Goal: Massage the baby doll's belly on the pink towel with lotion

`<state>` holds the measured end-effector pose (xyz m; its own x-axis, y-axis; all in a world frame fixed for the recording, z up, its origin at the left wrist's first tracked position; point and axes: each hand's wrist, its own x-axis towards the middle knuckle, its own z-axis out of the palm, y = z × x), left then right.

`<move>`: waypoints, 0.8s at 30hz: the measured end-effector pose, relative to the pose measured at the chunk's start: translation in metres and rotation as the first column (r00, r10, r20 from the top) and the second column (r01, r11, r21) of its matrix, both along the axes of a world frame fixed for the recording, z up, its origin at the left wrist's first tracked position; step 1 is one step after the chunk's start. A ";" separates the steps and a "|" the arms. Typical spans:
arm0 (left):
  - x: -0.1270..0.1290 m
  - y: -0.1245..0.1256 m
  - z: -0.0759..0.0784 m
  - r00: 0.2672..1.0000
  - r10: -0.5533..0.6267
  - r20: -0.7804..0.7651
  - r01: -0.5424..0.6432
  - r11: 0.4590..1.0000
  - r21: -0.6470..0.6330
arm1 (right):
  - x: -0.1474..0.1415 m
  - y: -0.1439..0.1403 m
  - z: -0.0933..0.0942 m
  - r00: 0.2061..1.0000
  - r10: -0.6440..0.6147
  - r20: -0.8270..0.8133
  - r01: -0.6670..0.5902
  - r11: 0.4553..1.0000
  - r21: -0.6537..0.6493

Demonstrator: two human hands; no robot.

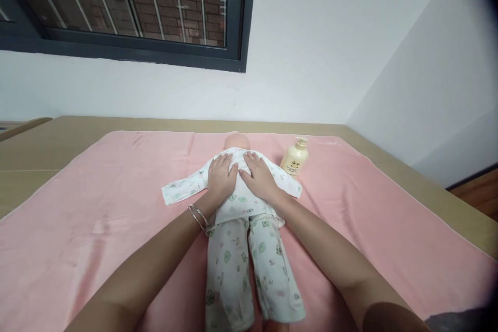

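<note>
A baby doll (238, 141) lies on its back in the middle of a pink towel (97, 207), head away from me. It wears a white printed top (182, 189) with sleeves spread out and matching trousers (268, 270). My left hand (221, 179) lies flat on the doll's chest, fingers apart, with bangles on the wrist. My right hand (259, 176) rests flat beside it on the chest, touching the top. Neither hand grips anything.
A cream pump bottle (294, 158) lies on the towel just right of the doll's shoulder. The towel covers a beige table (35, 150) set against a white wall, with a barred window above and a wall corner at right.
</note>
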<state>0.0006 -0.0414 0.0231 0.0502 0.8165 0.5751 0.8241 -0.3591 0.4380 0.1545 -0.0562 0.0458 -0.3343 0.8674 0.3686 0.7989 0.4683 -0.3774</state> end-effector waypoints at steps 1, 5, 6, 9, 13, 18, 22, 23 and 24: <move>0.000 0.000 0.000 1.000 0.000 0.007 0.000 1.000 0.002 | 0.001 0.002 -0.001 1.000 0.001 -0.017 -0.001 1.000 -0.007; -0.001 0.001 -0.002 1.000 0.008 0.025 -0.009 1.000 0.015 | 0.001 0.003 -0.006 0.999 -0.006 -0.046 0.006 1.000 0.002; -0.001 0.001 -0.002 1.000 0.013 0.019 -0.013 1.000 0.019 | 0.000 0.003 -0.006 0.999 -0.006 -0.047 0.006 1.000 0.002; 0.000 0.000 -0.002 0.999 0.018 -0.029 -0.016 0.998 0.064 | 0.000 0.003 -0.006 0.999 -0.002 -0.052 0.002 1.000 0.002; 0.001 -0.006 0.002 0.990 -0.051 -0.132 0.082 0.967 0.242 | 0.005 0.010 -0.004 0.999 0.011 -0.053 -0.014 0.999 -0.050; 0.003 -0.015 0.008 0.981 -0.038 -0.189 0.095 0.949 0.300 | 0.008 0.017 -0.002 0.999 -0.015 -0.037 0.012 0.997 -0.072; 0.004 -0.017 0.008 0.994 -0.006 -0.105 0.033 0.965 0.260 | 0.002 0.005 0.000 0.997 -0.062 0.050 0.061 0.998 0.005; 0.004 -0.016 0.007 0.996 0.009 -0.089 0.012 0.972 0.235 | -0.001 -0.001 0.001 0.993 -0.078 0.083 0.076 0.997 0.023; 0.003 -0.014 0.006 0.997 0.025 -0.076 -0.009 0.979 0.202 | -0.005 -0.008 0.002 0.988 -0.098 0.123 0.092 0.994 0.053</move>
<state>0.0040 -0.0556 0.0291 0.0886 0.6853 0.7229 0.8597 -0.4192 0.2920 0.1497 -0.0644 0.0482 -0.2972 0.8801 0.3702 0.8801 0.4029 -0.2512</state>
